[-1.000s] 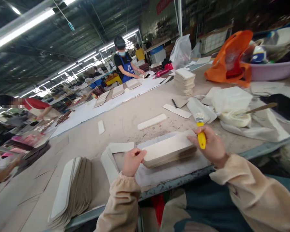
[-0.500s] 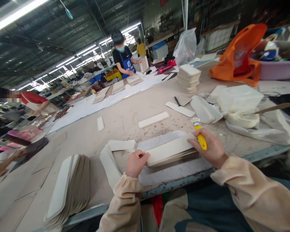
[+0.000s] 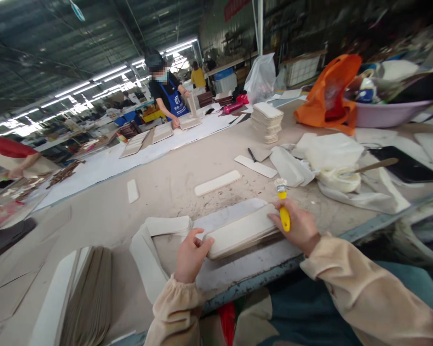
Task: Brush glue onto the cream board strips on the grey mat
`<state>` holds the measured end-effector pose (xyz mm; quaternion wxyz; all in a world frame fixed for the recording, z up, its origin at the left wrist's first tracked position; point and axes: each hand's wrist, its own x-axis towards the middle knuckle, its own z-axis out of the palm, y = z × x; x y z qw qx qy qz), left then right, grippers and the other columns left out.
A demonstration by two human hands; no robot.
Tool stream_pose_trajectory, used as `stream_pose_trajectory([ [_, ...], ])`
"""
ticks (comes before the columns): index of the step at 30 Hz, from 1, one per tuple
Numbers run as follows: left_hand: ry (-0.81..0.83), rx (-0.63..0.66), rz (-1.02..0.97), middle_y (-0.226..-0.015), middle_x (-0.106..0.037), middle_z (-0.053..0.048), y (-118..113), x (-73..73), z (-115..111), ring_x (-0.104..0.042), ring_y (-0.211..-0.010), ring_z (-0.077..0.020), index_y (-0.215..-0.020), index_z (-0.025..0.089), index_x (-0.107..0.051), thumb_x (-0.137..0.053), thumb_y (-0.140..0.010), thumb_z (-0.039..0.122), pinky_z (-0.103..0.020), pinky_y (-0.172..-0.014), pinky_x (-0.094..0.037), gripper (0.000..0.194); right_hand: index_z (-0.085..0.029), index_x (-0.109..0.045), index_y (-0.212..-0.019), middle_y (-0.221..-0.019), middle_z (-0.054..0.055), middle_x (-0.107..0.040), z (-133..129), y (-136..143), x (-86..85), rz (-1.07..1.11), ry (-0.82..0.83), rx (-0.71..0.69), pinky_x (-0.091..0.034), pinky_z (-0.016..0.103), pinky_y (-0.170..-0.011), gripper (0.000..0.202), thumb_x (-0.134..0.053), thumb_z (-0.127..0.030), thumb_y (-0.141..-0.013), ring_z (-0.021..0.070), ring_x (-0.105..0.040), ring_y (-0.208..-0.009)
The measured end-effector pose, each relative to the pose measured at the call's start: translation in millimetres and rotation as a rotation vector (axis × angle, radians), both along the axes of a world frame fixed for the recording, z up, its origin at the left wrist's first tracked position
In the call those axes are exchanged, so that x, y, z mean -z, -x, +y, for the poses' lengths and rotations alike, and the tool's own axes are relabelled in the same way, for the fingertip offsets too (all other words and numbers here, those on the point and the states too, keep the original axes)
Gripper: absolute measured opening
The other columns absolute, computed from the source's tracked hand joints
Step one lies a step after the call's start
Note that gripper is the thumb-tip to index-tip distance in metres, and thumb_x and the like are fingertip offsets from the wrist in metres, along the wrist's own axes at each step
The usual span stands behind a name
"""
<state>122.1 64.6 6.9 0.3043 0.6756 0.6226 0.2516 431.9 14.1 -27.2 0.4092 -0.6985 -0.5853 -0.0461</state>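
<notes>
A stack of long white strips with rounded ends [image 3: 241, 231] lies near the table's front edge. My left hand [image 3: 192, 254] is at its left end, thumb near the corner and fingers apart. At the right end, my right hand [image 3: 298, 225] holds a yellow-handled brush [image 3: 284, 214], bristles pointing up and away, while its fingertips touch the stack. A pale sheet [image 3: 231, 215] lies under and behind the stack. Beyond it rests a single white strip [image 3: 217, 183].
A fanned pile of strips [image 3: 88, 298] stands front left, beside loose strips [image 3: 149, 259]. At right are a white tub [image 3: 334, 149], a pale paste with a stick [image 3: 341, 179], an orange bag [image 3: 328, 96] and a purple basin [image 3: 386, 113]. A person [image 3: 169, 91] works across the table.
My left hand's fingers have spread at the stack's left end. The stack's layers look more even. The camera view has turned slightly right.
</notes>
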Motion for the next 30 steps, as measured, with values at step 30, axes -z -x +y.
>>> stream_pose_trajectory([
  [30, -0.098, 0.069, 0.112, -0.077, -0.061, -0.002, 6.7, 8.3, 5.7, -0.058, -0.067, -0.0207, -0.107, 0.014, -0.069, -0.056, -0.071, 0.066, -0.035, -0.070, -0.047, 0.064, -0.023, -0.045, -0.099, -0.122, 0.013, -0.063, -16.3, -3.3, 15.7, -0.008, -0.047, -0.160, -0.047, 0.048, -0.101, 0.022, -0.055, -0.041, -0.093, 0.0259, -0.061, -0.114],
])
